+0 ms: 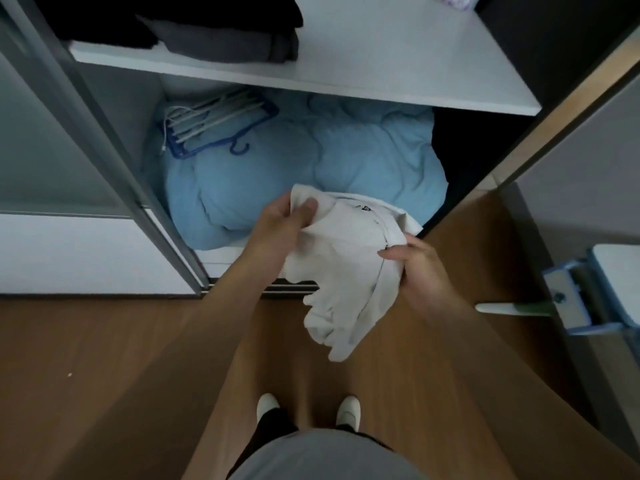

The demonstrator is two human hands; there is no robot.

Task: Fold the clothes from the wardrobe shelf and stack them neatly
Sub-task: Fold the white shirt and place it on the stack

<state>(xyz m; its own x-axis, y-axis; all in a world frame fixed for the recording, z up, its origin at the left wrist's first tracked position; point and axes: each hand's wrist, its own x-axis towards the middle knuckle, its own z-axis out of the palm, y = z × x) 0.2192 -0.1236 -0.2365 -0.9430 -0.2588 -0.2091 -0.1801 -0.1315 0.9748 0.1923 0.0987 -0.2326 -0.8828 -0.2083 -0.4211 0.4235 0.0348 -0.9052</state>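
Right hand [414,268] and left hand [282,221] fingers each pinch the hanging white garment [346,271] by its upper edge.

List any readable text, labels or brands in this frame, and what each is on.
No text can be read.
White garment, held in left hand and right hand: small dark mark near the collar, too blurred to read.
Patterned item at the top edge of the shelf: print, no legible words.

White garment being held before the wardrobe

A white garment [346,271] is being gripped by the left hand [280,223] and right hand [419,268] over the wooden floor [104,375].
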